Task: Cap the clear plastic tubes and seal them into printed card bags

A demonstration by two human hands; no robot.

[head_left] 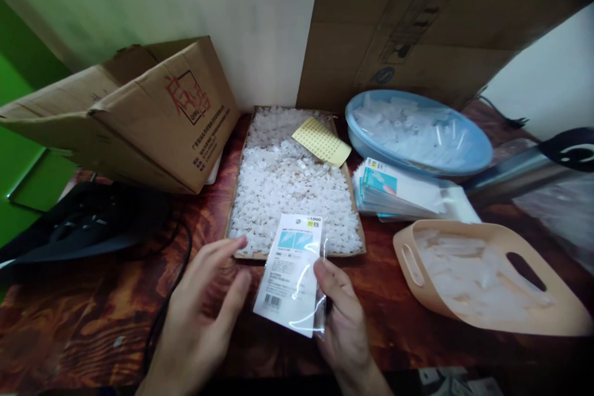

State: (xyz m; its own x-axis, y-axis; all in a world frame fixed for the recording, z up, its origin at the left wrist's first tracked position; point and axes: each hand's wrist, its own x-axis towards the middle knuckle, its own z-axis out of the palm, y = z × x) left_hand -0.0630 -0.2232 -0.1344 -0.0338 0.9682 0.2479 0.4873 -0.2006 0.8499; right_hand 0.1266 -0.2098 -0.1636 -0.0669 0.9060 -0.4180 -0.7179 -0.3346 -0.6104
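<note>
My right hand (346, 315) pinches the right edge of a clear plastic packet (291, 272) with a white printed card inside, holding it just above the wooden table (93, 315). To the left of the packet my left hand (204, 309) hovers with its fingers stretched out and apart, not touching the packet. Straight behind the packet lies a flat cardboard tray (234, 198) heaped with small white plastic pieces. A yellow sheet (322, 141) rests on that heap at the back.
A stack of printed packets (394, 192) lies right of the tray. Behind it sits a blue bowl (477, 161) of clear pieces, and a beige basket (417, 284) lies nearer. An open cardboard box (153, 117) and a black object (83, 223) with a cable occupy the left.
</note>
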